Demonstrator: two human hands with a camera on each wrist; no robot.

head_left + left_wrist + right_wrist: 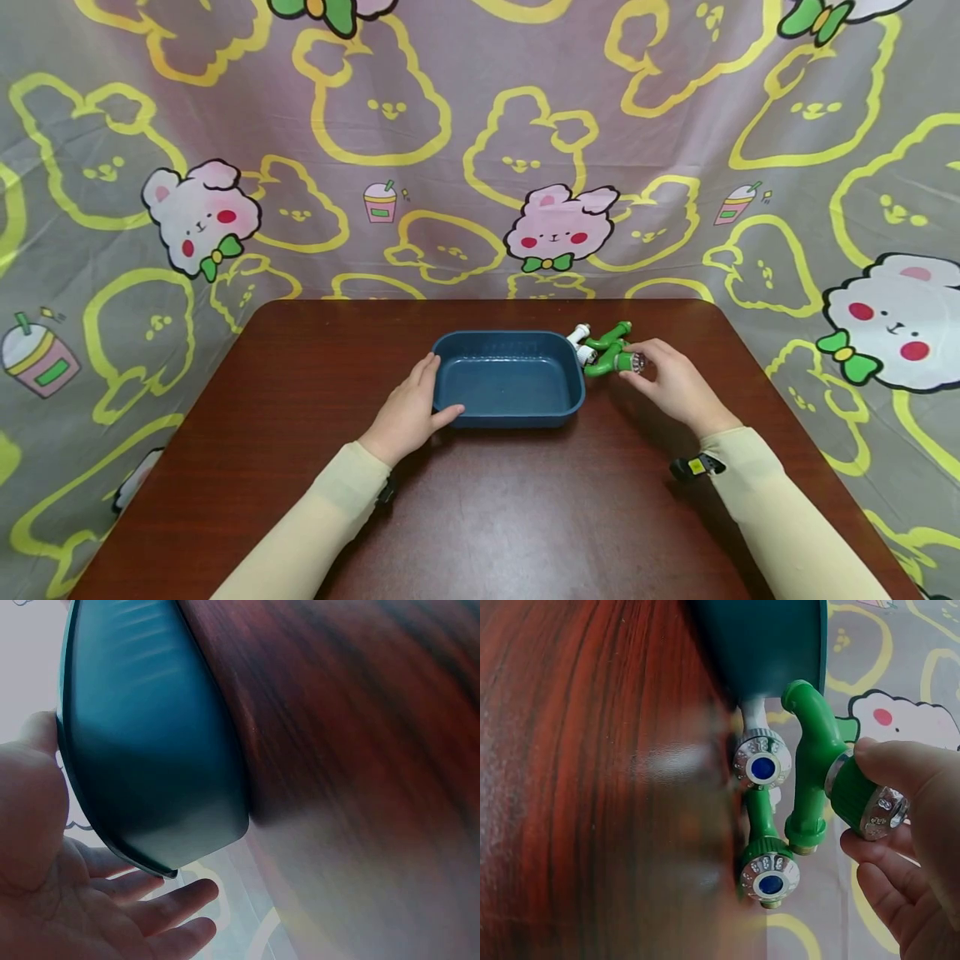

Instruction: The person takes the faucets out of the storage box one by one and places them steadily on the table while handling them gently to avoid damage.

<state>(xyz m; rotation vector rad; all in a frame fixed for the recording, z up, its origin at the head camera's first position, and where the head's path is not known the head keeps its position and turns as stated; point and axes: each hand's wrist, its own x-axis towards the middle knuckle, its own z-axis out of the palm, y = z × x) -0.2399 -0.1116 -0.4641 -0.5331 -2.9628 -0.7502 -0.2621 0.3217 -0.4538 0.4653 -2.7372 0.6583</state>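
Observation:
A blue rectangular basin (510, 420) stands on the table. My left hand (405, 414) rests against its left end, thumb at the front corner and fingers loosely extended along the rim (79, 787). Beyond the basin's right end, my right hand (675, 385) pinches a green water tap (814, 761) by its ribbed, silver-capped knob (855, 796), thumb on one side and fingers on the other. The held tap overlaps a second green tap (771, 879) and a white tap (759, 754) lying beside the basin; both show blue-centred silver knob caps.
The dark brown wooden table (495, 517) has rounded far corners. A patterned cloth (450, 150) with rabbit and cup drawings hangs behind it and along both sides. Black bands (697, 467) sit at both wrists.

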